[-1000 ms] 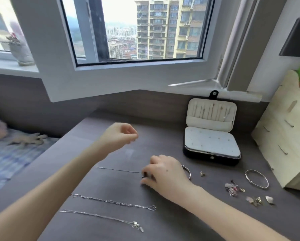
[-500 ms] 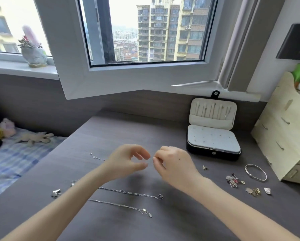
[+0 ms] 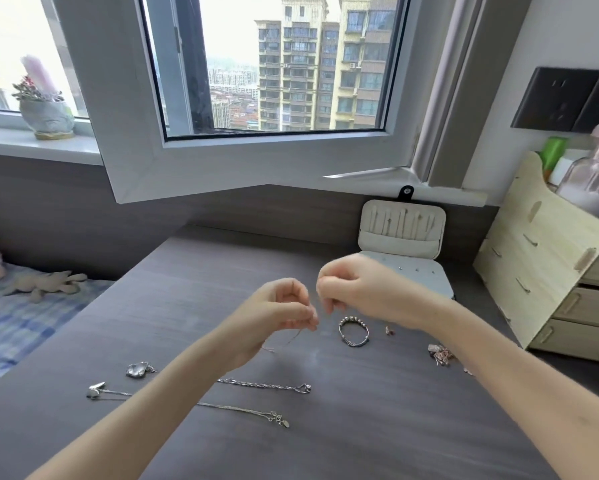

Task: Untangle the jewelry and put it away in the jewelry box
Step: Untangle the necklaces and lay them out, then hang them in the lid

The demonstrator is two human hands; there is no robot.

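Nearest on the dark grey wooden tabletop (image 3: pixel 360 438) lie a thin silver chain with a small clasp tag (image 3: pixel 246 412) and, just beyond it, a twisted silver chain (image 3: pixel 267 385), both stretched out straight. Above them the left hand (image 3: pixel 277 313) and right hand (image 3: pixel 360 289) are raised close together, fingers curled and fingertips pinched on a very fine silver chain (image 3: pixel 287 341) whose loose end trails to the table. Past the hands rests a beaded silver bracelet (image 3: pixel 354 331), and farther back the black jewelry box with cream lining (image 3: pixel 402 226) stands open.

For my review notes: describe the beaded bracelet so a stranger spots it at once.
The open jewelry box stands back right on the desk. In front of it, below the right hand, lies the bracelet. Unlike the straight chains nearby, it forms a beaded loop.
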